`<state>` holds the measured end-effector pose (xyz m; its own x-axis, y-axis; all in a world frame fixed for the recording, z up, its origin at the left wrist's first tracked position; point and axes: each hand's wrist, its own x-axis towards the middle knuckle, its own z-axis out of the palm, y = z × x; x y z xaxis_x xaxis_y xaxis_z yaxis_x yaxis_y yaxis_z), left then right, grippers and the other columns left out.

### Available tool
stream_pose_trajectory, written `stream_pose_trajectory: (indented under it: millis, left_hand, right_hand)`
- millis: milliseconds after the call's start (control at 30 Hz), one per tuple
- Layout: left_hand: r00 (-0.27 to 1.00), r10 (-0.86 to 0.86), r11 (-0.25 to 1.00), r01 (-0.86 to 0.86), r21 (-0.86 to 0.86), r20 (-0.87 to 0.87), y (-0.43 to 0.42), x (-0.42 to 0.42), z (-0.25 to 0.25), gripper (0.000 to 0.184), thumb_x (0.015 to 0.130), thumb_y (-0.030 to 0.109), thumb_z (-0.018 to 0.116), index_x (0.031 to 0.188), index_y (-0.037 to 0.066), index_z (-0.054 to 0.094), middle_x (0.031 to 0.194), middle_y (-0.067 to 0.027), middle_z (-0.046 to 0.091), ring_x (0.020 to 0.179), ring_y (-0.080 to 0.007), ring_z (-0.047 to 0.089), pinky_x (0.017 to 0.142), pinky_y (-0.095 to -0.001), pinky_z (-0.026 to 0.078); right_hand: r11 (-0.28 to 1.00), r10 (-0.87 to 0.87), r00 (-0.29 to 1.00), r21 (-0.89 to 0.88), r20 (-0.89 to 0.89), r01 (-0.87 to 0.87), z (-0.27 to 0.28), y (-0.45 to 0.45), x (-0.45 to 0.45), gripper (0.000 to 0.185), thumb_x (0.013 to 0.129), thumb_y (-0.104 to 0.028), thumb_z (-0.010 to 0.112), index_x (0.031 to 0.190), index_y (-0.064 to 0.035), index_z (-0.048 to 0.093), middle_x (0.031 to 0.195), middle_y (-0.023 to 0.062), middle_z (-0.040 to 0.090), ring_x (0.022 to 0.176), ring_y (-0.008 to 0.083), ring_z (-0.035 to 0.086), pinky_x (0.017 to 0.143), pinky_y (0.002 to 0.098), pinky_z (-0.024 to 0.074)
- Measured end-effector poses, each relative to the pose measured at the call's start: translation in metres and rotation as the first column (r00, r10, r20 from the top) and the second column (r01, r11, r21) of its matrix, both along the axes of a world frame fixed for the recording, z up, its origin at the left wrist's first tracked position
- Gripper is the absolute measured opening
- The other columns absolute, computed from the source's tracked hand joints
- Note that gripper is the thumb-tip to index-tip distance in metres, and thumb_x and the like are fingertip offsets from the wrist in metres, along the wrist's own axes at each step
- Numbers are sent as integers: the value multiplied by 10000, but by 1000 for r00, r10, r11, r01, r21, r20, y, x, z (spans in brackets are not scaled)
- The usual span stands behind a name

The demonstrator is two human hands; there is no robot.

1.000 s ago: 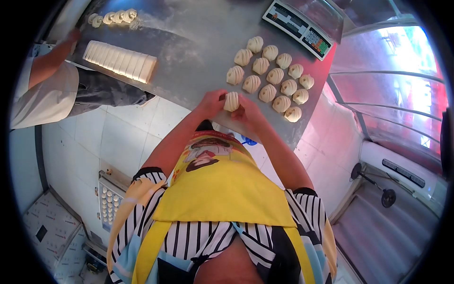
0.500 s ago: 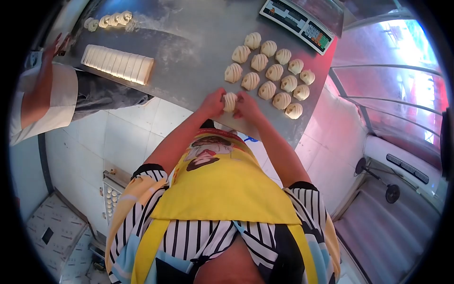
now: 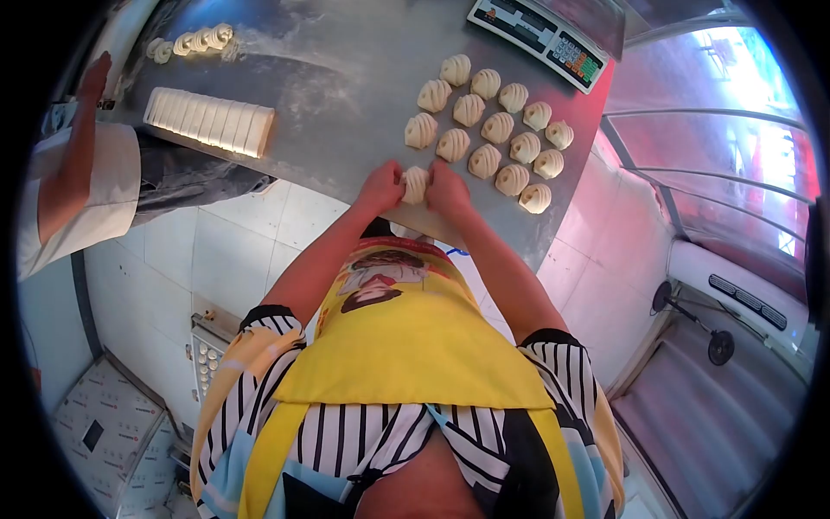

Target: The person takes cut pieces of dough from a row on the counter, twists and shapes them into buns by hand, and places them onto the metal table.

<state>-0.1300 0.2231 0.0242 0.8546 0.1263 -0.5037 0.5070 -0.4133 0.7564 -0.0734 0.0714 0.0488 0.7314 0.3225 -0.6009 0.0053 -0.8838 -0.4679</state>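
Observation:
Between my two hands is a pale, ridged dough roll [image 3: 415,185] at the near edge of the metal table [image 3: 337,112]. My left hand [image 3: 381,187] grips its left side with bent fingers. On its right side, my right hand [image 3: 446,189] holds it with the fingers closed. Just beyond and to the right, several similar twisted dough rolls [image 3: 469,110] sit in slanting rows. The undersides of the roll and my fingertips are partly hidden.
A digital scale [image 3: 540,39] stands at the table's far right. On the left lie a long sliced dough block [image 3: 209,119] and several dough pieces [image 3: 204,39]. A co-worker [image 3: 86,173] stands at the left edge. A fan [image 3: 720,347] is at the lower right.
The roll and both my hands have shifted slightly left in view, and my right fingers have drawn in around the roll. The co-worker's hand has moved away from the dough block's far side.

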Motion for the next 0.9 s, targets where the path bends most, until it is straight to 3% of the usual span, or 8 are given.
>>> stream_pose_trajectory:
  millis: [133,300,400,467,567,667,767,900]
  left_hand:
    - [979,-128,953,78,294,156,-1,1,-13,208,813,228,559,895,41,524,783,-180,620,803,-384,591,681,-476,451]
    - [978,-115,934,47,354,174,-2,-3,-19,192,809,213,563,917,57,530,798,-182,615,793,-383,589,687,-472,453]
    - [963,-2,961,-72,267,268,19,-3,-14,162,807,193,566,911,69,552,807,-173,615,786,-377,589,687,-451,461]
    - [916,50,958,-156,239,398,53,4,-19,150,805,186,575,883,57,574,809,-166,617,786,-366,591,687,-421,471]
    - [948,102,973,-158,169,301,76,63,-1,172,804,202,583,869,43,570,824,-174,618,804,-368,594,704,-417,475]
    - [978,-120,934,53,354,171,83,97,-10,247,799,219,597,957,34,555,833,-187,619,818,-380,592,714,-403,481]
    - [978,-144,958,100,267,150,98,86,9,372,795,140,582,1135,20,490,781,-120,632,681,-220,631,625,-311,490]
    - [978,202,898,-165,-409,50,142,22,7,426,807,82,572,1208,14,446,788,-80,631,661,-161,613,592,-258,479]
  right_hand:
    - [1000,17,988,-18,153,-14,-15,1,-4,258,740,-68,567,979,-53,470,876,193,632,871,373,607,739,457,476]
    - [1000,20,957,16,290,-26,-26,4,-11,258,742,-42,593,970,-37,472,818,196,629,784,341,630,682,412,497]
    - [754,-198,911,537,-362,377,-29,-13,-14,262,786,-71,625,999,-21,482,789,143,636,712,220,638,623,324,511]
    - [651,-204,891,624,-405,432,-14,-22,-21,268,801,-88,640,1011,-14,492,777,106,629,684,159,617,593,280,504]
    - [604,-224,851,618,-475,504,6,-28,-32,220,807,-76,640,967,10,516,719,74,601,621,123,573,555,251,476]
    - [654,-282,837,544,-469,525,29,-11,-25,176,815,-82,627,928,21,540,687,57,586,593,112,548,545,249,459]
    - [708,-288,899,560,-329,431,54,24,1,194,818,-147,628,892,19,560,694,58,591,584,108,533,541,258,451]
    - [778,-139,987,606,-87,163,40,135,58,313,786,-285,647,869,11,585,689,75,596,573,159,519,571,302,453]
